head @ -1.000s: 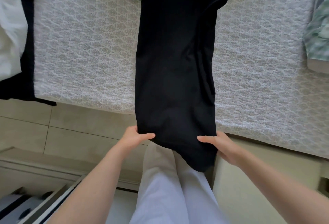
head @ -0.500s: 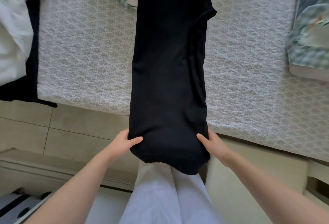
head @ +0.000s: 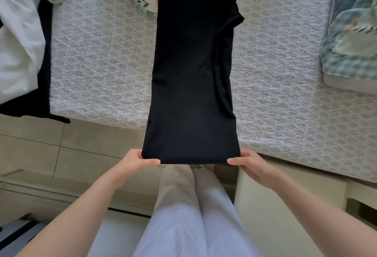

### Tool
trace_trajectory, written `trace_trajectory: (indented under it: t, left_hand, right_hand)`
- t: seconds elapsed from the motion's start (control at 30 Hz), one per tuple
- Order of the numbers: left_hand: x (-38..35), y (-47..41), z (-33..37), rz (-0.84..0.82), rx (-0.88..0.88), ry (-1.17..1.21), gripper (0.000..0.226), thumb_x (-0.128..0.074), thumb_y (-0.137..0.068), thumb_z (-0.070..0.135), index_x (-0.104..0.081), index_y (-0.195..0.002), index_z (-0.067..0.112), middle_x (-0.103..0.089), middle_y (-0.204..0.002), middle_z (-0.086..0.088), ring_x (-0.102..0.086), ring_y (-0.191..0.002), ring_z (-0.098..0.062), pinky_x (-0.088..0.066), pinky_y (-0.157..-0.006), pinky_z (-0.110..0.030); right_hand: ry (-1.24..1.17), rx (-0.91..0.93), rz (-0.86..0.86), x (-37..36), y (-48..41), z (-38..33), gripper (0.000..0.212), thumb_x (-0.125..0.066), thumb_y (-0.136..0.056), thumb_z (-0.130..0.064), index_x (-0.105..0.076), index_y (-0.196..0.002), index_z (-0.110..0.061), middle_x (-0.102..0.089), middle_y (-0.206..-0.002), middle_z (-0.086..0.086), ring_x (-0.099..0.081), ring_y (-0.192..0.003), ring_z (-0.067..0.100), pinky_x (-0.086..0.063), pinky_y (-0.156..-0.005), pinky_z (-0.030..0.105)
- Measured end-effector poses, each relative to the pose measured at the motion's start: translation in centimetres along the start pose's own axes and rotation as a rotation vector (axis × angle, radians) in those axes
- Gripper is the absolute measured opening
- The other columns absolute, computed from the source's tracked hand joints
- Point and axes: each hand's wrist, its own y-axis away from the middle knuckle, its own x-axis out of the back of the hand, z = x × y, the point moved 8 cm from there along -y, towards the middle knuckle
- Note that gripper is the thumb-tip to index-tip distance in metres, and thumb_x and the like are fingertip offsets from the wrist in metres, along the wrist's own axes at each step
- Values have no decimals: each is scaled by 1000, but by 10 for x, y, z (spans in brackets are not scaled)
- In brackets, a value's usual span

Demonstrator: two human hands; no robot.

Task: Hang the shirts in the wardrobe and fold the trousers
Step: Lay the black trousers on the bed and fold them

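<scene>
Black trousers (head: 193, 77) lie lengthwise across the bed, folded into one long strip that runs away from me and out of the top of the frame. Their near end sticks out past the bed's edge. My left hand (head: 138, 160) pinches the near left corner, thumb on top. At the near right corner my right hand (head: 247, 163) pinches the cloth the same way. The near edge is pulled straight and level between both hands.
The bed (head: 98, 69) has a pale patterned cover. A heap of white and black clothes (head: 18, 52) lies at its left end. Folded green checked bedding (head: 350, 42) sits at the right. Tiled floor (head: 40, 148) and a pale cabinet (head: 285, 205) are below.
The sagging near end of the trousers has been lifted and drawn taut. Both hands have shifted out to its corners, so the edge now runs straight.
</scene>
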Motion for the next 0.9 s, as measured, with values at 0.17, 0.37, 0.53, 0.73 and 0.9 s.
trace_trajectory:
  t: [0.17, 0.37, 0.53, 0.73, 0.9]
  left_hand:
    - [-11, 7, -2, -97, -14, -88, 19, -66, -94, 17, -69, -113, 19, -75, -107, 10, -69, -102, -6, -51, -78, -15]
    - [8, -2, 24, -147, 207, -31, 18, -65, -93, 14, -66, -107, 2, -75, -94, -14, -71, -73, -22, -59, -69, -32]
    - [69, -41, 138, -9, -23, 501, 40, -55, -99, 22, -49, -131, -2, -73, -95, -19, -73, -74, -23, -58, -64, -30]
    - [98, -88, 164, 379, -150, 53, 42, -52, -101, 33, -49, -134, 7, -64, -112, -6, -64, -95, -19, -54, -91, -38]
    - [65, -113, 128, 201, -73, -11, 45, -72, -89, 29, -57, -125, 9, -66, -116, -5, -65, -100, -17, -54, -85, -33]
  right_hand:
    - [215, -35, -9, 3, 9, 7, 28, -52, -99, -15, -62, -124, -23, -68, -121, -9, -60, -117, 11, -44, -105, 35]
    - [218, -177, 125, 7, -4, -26, 18, -56, -95, -10, -64, -106, 2, -73, -96, 20, -72, -79, 28, -59, -66, 33]
    - [-504, 28, 378, 60, -46, -115, 34, -47, -101, -12, -47, -130, 6, -70, -97, 18, -71, -85, 25, -59, -74, 36]
    - [-10, 6, 598, 95, -77, -128, 31, -49, -100, -14, -53, -129, -3, -63, -106, 10, -65, -92, 22, -56, -85, 37]
    - [212, 110, 601, 85, -93, -131, 35, -56, -97, -33, -55, -122, -8, -60, -113, 4, -60, -102, 20, -52, -92, 39]
